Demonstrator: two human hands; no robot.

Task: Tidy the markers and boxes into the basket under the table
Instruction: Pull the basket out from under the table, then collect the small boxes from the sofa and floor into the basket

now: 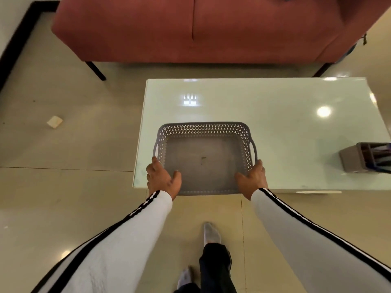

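A grey perforated plastic basket [203, 129] rests on the near left part of the pale glass table [275, 115], its front edge overhanging the table's rim. The basket holds nothing. My left hand [163, 178] grips its near left corner, thumb inside the wall. My right hand [251, 178] grips the near right corner the same way. At the table's right edge lies a grey box [359, 159] on its side, with dark markers showing in its open end, partly cut off by the frame.
A red sofa [190, 28] on black legs stands beyond the table. A small pale scrap [54, 122] lies on the beige tiled floor to the left. My socked feet [211, 232] are on the floor below the basket.
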